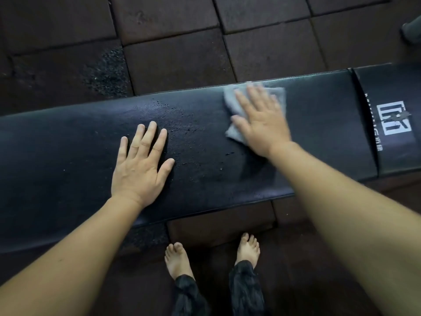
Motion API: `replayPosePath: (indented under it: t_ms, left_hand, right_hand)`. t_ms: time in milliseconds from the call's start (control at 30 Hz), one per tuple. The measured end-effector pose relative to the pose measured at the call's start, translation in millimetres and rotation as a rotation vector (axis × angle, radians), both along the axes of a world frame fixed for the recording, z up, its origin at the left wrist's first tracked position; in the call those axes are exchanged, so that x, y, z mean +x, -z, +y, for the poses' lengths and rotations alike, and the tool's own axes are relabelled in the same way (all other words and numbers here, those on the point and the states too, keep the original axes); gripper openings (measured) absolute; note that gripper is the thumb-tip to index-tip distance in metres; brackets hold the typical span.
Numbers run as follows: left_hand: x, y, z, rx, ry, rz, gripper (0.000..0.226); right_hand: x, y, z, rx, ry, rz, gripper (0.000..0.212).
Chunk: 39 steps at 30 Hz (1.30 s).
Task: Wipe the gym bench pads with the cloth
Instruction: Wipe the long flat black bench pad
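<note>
A long black bench pad runs across the view from left to right. A second, shorter black pad with a white logo adjoins it at the right. A grey cloth lies on the long pad near its far edge. My right hand presses flat on the cloth with straight fingers, covering most of it. Left of it, my left hand rests flat on the bare pad, fingers spread. Small droplets or specks dot the pad between the two hands.
Dark rubber floor tiles surround the bench, with a worn, speckled patch beyond it at the left. My bare feet stand on the floor in front of the bench. A grey object shows at the right edge.
</note>
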State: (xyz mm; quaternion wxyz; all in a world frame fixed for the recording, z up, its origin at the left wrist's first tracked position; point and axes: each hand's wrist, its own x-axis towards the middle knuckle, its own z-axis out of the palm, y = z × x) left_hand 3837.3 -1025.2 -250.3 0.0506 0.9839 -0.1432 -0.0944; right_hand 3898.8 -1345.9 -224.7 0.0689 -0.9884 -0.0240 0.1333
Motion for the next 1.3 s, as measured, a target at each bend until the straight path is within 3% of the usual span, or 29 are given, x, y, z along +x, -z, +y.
replayPosePath:
  t_ms: [67,167,300,400,533,667,800,900,967,1033,1133,1200,1300]
  left_hand:
    - [0,1,0,0.008,0.002,-0.003,0.069]
    - [0,1,0,-0.001,0.001,-0.004,0.069]
    - [0,0,-1,-0.018,-0.003,-0.016,0.069]
    - [-1,-1,-2,-0.013,-0.007,-0.015,0.069]
    - [0,0,-2,0.003,-0.004,-0.001,0.07]
    - [0,-1,-1,0.01,-0.002,-0.001,0.07]
    - [0,-2,-1,-0.005,0.0,0.0,0.07]
    - [2,-3,-1,-0.01,-0.003,0.019,0.069]
    - [3,-6,0,-0.025,0.002,0.051,0.068]
    - [3,-9,7,-0.04,0.022,0.061,0.069]
    - [3,-12,30,-0.036,0.013,0.05,0.068]
    - [1,-11,52,-0.028,-0.013,0.041,0.07]
    - [-1,-8,77,-0.015,-0.023,0.026,0.072]
  right_hand:
    - [-12,1,-22,-0.019,0.177,-0.001,0.07]
    - [-29,3,22,-0.046,0.313,0.0,0.069]
    - [-68,6,102,0.014,0.047,0.023,0.073]
    - [-86,9,75,0.051,-0.14,-0.011,0.07]
    - [-103,9,-14,-0.029,0.144,-0.024,0.07]
    - [-118,10,36,-0.036,0.377,-0.038,0.075]
    - [-151,15,133,0.032,0.062,-0.054,0.073]
    - [-146,18,112,0.064,-0.1,-0.085,0.067]
    - [-126,19,73,0.034,-0.042,-0.111,0.066]
    - [-103,16,39,0.012,0.147,-0.09,0.069]
    - [-89,10,56,-0.021,0.365,-0.027,0.074]
    - [-98,9,96,-0.012,0.308,-0.029,0.076]
    - [-136,10,152,0.001,-0.006,-0.047,0.073]
